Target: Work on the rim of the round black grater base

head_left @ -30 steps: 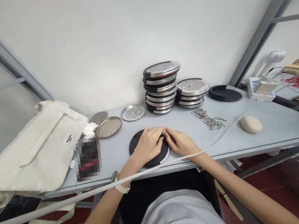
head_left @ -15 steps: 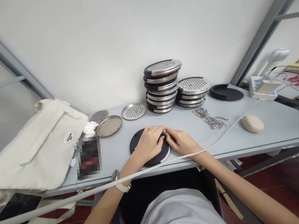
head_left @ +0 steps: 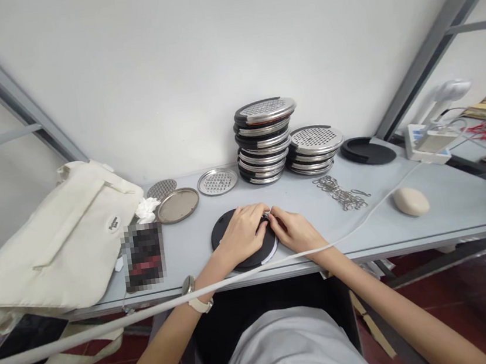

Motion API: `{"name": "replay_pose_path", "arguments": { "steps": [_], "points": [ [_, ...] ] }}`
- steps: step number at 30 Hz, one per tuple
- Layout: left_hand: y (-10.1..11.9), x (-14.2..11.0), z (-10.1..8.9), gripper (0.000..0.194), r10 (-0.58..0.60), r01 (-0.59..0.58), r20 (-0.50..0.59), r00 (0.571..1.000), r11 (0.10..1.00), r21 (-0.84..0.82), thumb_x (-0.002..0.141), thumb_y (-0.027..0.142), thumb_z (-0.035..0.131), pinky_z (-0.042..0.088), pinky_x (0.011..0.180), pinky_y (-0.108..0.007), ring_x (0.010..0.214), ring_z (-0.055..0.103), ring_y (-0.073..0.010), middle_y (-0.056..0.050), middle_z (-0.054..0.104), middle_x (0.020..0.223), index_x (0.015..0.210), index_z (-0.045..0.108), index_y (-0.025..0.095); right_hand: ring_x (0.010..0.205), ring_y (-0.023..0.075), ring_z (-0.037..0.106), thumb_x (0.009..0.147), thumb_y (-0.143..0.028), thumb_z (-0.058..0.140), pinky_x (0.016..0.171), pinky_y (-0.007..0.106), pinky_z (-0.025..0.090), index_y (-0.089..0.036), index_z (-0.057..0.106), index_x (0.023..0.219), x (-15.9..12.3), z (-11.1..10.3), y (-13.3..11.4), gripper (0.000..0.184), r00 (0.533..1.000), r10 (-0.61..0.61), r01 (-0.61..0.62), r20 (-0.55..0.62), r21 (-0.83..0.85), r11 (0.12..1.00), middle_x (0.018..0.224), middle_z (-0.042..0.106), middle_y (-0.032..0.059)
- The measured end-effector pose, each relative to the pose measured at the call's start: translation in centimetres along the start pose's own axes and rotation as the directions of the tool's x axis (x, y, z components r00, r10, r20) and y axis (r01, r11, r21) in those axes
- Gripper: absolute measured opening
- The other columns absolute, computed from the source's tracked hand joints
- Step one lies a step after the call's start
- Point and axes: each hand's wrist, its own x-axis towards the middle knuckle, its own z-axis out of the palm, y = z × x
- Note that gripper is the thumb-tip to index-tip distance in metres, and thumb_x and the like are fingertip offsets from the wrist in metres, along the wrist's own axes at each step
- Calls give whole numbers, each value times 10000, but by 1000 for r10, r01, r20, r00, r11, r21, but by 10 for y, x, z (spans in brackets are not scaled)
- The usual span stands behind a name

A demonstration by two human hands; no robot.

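Right at the near edge of the table (head_left: 450,209), your left hand (head_left: 243,235) lies flat, fingers spread, pressing on the black disc (head_left: 225,234); the disc sits just inside the table edge, a white rim showing at its lower right. Your right hand (head_left: 296,231) touches the disc's right side, fingertips pinched together on a small metal piece (head_left: 267,216) where both hands meet; too small to tell what it is or how tightly it's gripped. Bare tabletop lies left of the disc up to the blurred patch (head_left: 143,255), and right of your hands out to the beige oval (head_left: 411,201). A white cable (head_left: 363,220) runs across that right stretch and over your forearms. Behind: chain pile (head_left: 340,192), tall stack of grater discs (head_left: 264,141), shorter stack (head_left: 313,149), loose black lid (head_left: 367,151), perforated plate (head_left: 217,181), plain metal plate (head_left: 177,205), all well apart from your hands. Cream bag (head_left: 59,240) overhangs the left end, partly cut off below. Most of the disc is hidden under your left palm.
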Motion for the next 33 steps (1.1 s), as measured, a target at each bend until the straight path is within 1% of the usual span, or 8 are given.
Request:
{"name": "replay_pose_path", "arguments": {
  "steps": [5, 9, 15, 23, 33],
  "points": [
    [1, 0, 0, 195, 0, 0, 0, 1000, 1000, 6, 868, 107, 411, 388, 870, -342, 968, 544, -189, -53, 586, 1002, 1035, 486, 174, 551, 133, 530, 918, -260, 315, 547, 232, 331, -208, 461, 827, 0, 0, 2, 179, 1000, -16, 16, -10, 22, 1000, 674, 583, 17],
    [0, 0, 0, 207, -2, 2, 2, 1000, 1000, 11, 864, 111, 417, 389, 867, -349, 967, 545, -195, -58, 585, 1004, 1049, 485, 173, 570, 135, 537, 919, -263, 313, 558, 230, 347, -206, 472, 828, 0, -1, 1, 191, 999, -26, 25, 24, 34, 999, 688, 594, 26],
    [0, 0, 0, 213, -1, 1, -4, 1000, 1000, 20, 850, 96, 433, 389, 872, -338, 963, 542, -188, -50, 584, 1002, 1045, 482, 169, 604, 142, 561, 918, -257, 314, 579, 232, 365, -196, 485, 878, 1, -2, 1, 187, 998, -31, 30, 57, 26, 999, 726, 608, 37],
    [0, 0, 0, 212, -2, 2, -2, 1000, 1000, 9, 857, 112, 414, 394, 867, -361, 963, 546, -208, -68, 585, 1004, 1049, 485, 167, 590, 142, 555, 921, -261, 307, 571, 234, 361, -199, 480, 866, 0, -2, 1, 192, 998, -38, 37, 51, 11, 999, 704, 599, 31],
    [-1, 0, 0, 216, 13, -13, -5, 1000, 1000, 0, 856, 97, 409, 388, 857, -346, 970, 540, -201, -64, 584, 1013, 1049, 479, 166, 582, 144, 544, 919, -252, 312, 565, 236, 360, -200, 474, 847, 1, -2, 0, 185, 998, -31, 30, 48, 12, 999, 701, 591, 32]
  ]
}}
